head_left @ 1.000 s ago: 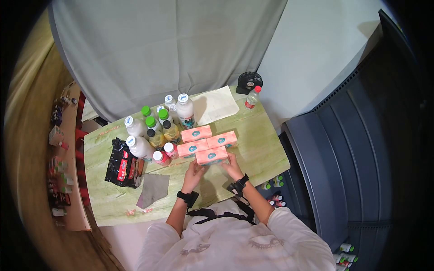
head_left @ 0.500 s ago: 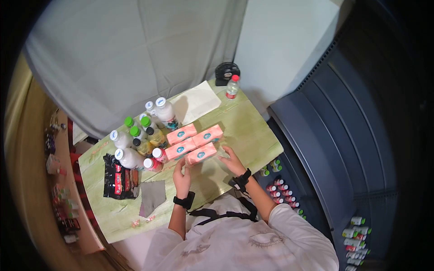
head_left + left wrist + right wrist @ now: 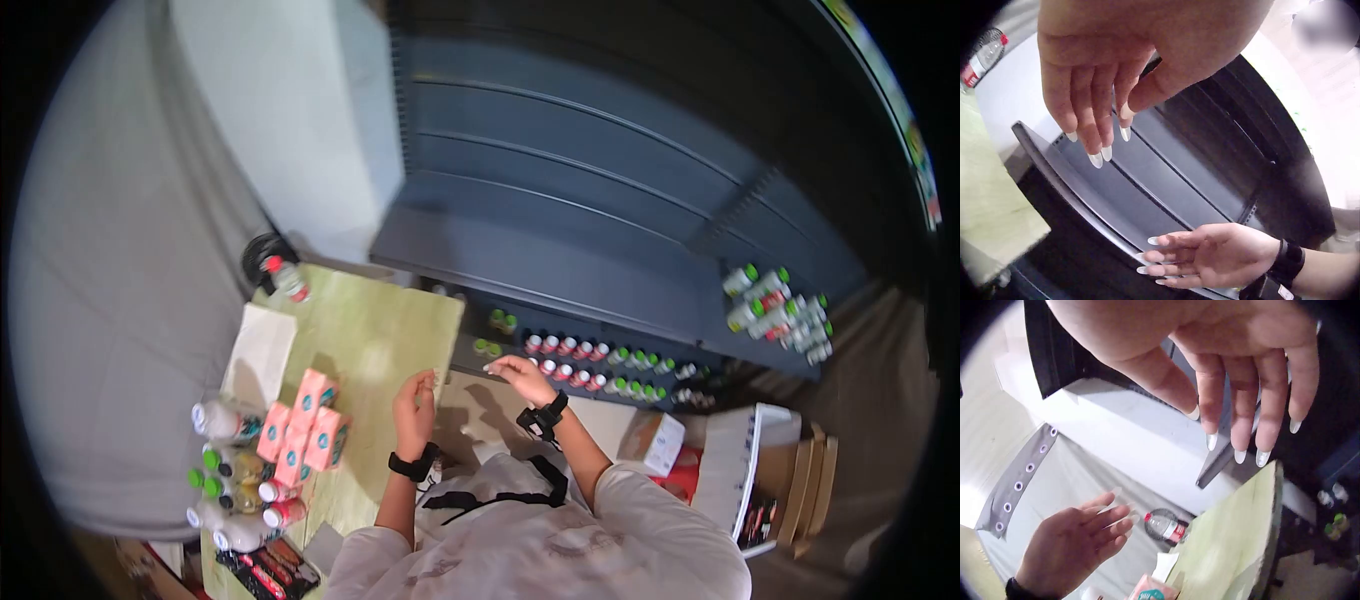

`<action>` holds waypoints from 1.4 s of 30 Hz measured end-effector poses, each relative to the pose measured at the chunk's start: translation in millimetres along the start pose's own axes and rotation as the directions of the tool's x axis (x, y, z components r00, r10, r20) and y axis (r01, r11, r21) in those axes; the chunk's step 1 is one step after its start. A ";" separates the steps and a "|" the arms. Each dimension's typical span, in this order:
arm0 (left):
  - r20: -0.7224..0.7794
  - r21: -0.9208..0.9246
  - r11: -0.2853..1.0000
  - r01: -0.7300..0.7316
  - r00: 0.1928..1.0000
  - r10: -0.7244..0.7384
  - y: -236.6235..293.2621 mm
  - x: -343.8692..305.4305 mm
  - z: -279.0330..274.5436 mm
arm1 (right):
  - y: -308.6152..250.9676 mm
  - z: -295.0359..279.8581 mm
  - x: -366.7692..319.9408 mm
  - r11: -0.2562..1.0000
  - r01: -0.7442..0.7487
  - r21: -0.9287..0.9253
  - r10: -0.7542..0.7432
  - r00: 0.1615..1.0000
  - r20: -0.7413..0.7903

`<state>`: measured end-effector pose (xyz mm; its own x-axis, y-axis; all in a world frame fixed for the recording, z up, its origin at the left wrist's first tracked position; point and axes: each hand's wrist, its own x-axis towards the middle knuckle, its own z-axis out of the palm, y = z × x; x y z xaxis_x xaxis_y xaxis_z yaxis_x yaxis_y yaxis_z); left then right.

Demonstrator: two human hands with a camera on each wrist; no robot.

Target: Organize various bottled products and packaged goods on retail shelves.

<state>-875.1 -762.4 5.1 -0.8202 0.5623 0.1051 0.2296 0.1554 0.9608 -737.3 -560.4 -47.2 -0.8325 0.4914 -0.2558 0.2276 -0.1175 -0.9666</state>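
In the head view my left hand hovers over the right part of the green table, holding nothing. My right hand is in the air past the table's edge, in front of the dark shelf unit. Both wrist views show relaxed, extended fingers with long pale nails and nothing between them. Several pink tissue packs stand grouped on the table, left of my left hand and apart from it. One pink pack also shows at the bottom of the right wrist view.
The table also bears white, green-capped and pink bottles, a red-capped bottle, a black fan and a black packet. The grey shelf unit holds rows of small bottles low down. A white box stands at right.
The view has swung right, from the table to the shelves. Both hands have left the pink packs, the left drawing away after the right, and the packs stay on the table.
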 end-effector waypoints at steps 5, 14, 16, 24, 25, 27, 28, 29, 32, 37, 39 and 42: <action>0.194 -0.190 0.982 -0.005 0.980 0.043 35.7 1.0 80.6 | -1.5 -104.5 -61.8 0.986 0.098 0.132 -0.063 0.966 -0.249; 0.416 -0.124 0.989 -0.086 0.900 0.130 92.0 -47.1 251.9 | 25.5 -279.0 -179.2 0.978 0.182 0.104 -0.095 0.827 -0.553; 0.464 -0.144 0.981 -0.130 0.867 0.182 98.6 -62.7 294.0 | 35.1 -314.6 -207.4 0.969 0.221 0.107 -0.114 0.792 -0.600; 0.652 -0.204 0.968 -0.147 0.717 0.246 129.3 -117.5 451.9 | 58.8 -443.1 -301.5 0.963 0.254 0.087 -0.108 0.664 -0.740; 0.662 -0.220 0.966 -0.136 0.707 0.250 135.8 -123.1 465.6 | 61.6 -455.0 -308.7 0.966 0.241 0.090 -0.094 0.656 -0.749; 0.679 -0.246 0.963 -0.109 0.689 0.252 149.0 -129.9 488.8 | 59.2 -476.6 -316.2 0.968 0.242 0.066 -0.110 0.647 -0.755; 0.694 -0.226 0.963 -0.147 0.669 0.266 151.1 -128.5 499.9 | 52.7 -484.5 -318.5 0.968 0.243 0.057 -0.116 0.641 -0.758; 0.692 -0.221 0.959 -0.180 0.664 0.284 155.1 -126.0 510.2 | 45.9 -492.4 -317.9 0.968 0.246 0.047 -0.125 0.636 -0.761; 0.694 -0.205 0.956 -0.210 0.657 0.293 155.4 -114.3 543.1 | 34.9 -511.0 -307.2 0.968 0.250 0.027 -0.133 0.598 -0.790; 0.705 -0.212 0.925 -0.316 0.606 0.369 177.1 -79.9 606.5 | 17.2 -541.9 -282.0 0.961 0.272 -0.038 -0.191 0.561 -0.806; 0.691 -0.218 0.904 -0.369 0.596 0.410 185.9 -70.2 637.3 | 12.4 -562.0 -269.1 0.957 0.287 -0.053 -0.209 0.546 -0.811; 0.734 -0.151 0.931 -0.332 0.593 0.331 202.3 -60.6 682.3 | 6.1 -591.3 -253.0 0.944 0.305 -0.123 -0.272 0.512 -0.815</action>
<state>-421.4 -210.9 18.0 -0.0258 0.9812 0.1915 0.4064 -0.1647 0.8987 -226.6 -175.2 19.9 -0.0763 0.9868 0.1430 0.0233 0.1452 -0.9891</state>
